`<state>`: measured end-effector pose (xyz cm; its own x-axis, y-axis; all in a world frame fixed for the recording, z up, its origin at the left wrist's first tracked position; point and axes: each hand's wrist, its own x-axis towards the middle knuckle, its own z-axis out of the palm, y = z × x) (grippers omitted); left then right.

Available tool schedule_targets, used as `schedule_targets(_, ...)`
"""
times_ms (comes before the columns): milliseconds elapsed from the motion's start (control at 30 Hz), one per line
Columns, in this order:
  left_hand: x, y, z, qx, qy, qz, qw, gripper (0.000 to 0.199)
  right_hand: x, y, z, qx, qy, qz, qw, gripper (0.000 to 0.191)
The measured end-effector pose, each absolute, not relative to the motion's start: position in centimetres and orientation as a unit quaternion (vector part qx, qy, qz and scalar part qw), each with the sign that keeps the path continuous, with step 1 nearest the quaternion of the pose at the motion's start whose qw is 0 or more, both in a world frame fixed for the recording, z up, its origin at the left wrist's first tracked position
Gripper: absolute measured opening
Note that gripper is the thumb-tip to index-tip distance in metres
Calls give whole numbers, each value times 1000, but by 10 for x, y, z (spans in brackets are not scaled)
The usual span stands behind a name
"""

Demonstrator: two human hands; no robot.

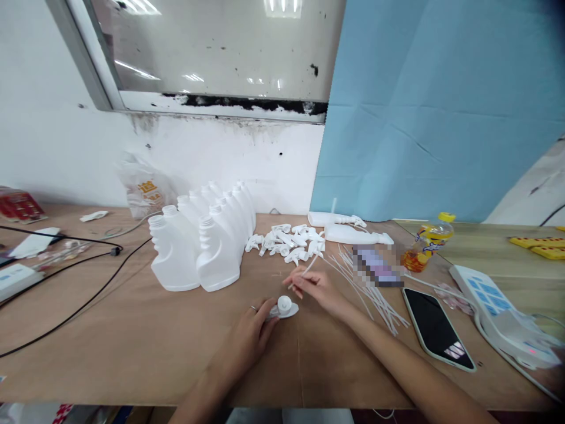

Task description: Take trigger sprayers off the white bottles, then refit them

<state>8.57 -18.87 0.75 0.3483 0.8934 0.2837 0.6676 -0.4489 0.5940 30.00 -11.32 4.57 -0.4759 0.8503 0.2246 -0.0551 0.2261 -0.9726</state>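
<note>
Low over the brown tabletop, my left hand (256,327) is closed around a white trigger spray head (285,305), its round collar facing up. Just above and to the right, my right hand (315,287) pinches a thin white dip tube (311,263) that slants up to the right. The tube and the spray head are apart. Beyond my hands lies a pile of loose white spray heads (289,240). To the right, several loose white tubes (375,300) are spread on the table. Rows of white bottles (218,259) without spray heads stand at the left.
Two white spray bottles (353,234) lie at the back. A drink bottle (430,241), a phone (439,330), a blurred-out object (378,266) and a white power strip (503,318) with cables are at the right. Black cables (83,309) and a plastic bag (148,188) are left.
</note>
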Motion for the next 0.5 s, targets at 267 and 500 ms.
schedule_targets(267, 86, -190, 11, 797, 493, 293, 188, 32, 289, -127, 41, -343, -755, 386, 403, 12)
schedule_targets(500, 87, -191, 10, 798, 496, 288, 183, 30, 293, -130, 49, -297, -828, 314, 358, 14)
